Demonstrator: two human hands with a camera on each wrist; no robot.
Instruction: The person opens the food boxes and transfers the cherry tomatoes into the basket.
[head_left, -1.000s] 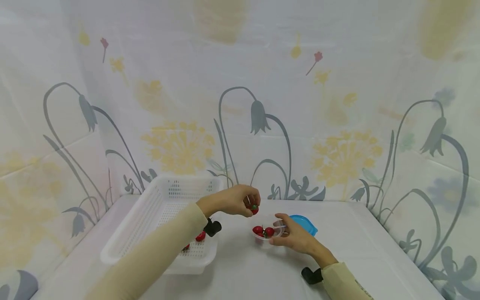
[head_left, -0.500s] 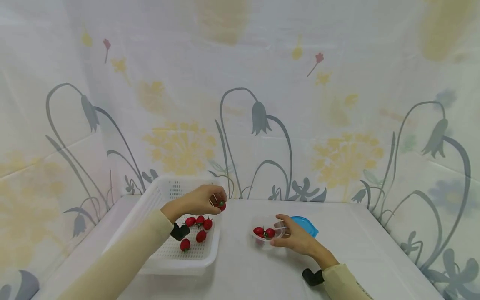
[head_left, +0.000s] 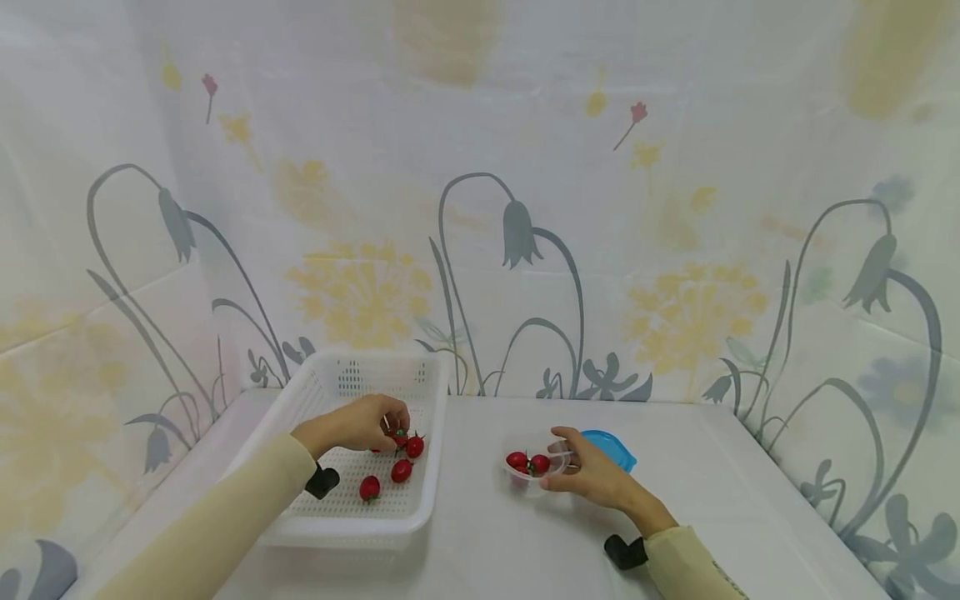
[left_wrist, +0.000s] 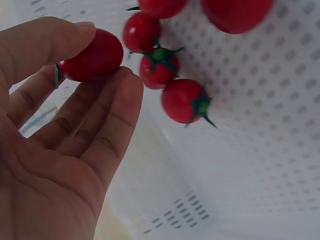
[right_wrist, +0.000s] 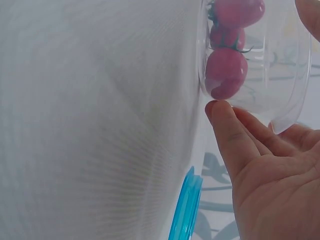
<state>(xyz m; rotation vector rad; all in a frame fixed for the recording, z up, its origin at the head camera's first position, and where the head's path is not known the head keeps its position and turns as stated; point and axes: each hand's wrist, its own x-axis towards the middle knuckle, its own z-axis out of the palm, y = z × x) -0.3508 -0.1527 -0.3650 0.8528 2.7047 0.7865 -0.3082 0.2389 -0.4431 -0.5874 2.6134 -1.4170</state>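
My left hand [head_left: 363,423] is low inside the white perforated basket [head_left: 433,492]. In the left wrist view it pinches a red cherry tomato [left_wrist: 100,56] between thumb and fingertips, the green stem toward the palm. Several other cherry tomatoes [left_wrist: 184,101] with green caps lie on the basket floor just beyond the fingertips. My right hand [head_left: 592,473] grips the side of a small clear plastic container [head_left: 534,485], thumb on the near side and fingers on the far side. Red cherry tomatoes [right_wrist: 227,72] lie in the bottom of that container.
A blue lid [head_left: 611,450] lies on the white table [head_left: 480,533] right behind the right hand. The basket stands to the left of the container, with white tabletop between them. A flower-patterned sheet [head_left: 480,250] encloses the back and sides.
My left hand has moved left from near the container, over the basket rim and down among the tomatoes, a cherry tomato in its fingers throughout. The right hand has stayed at the container.
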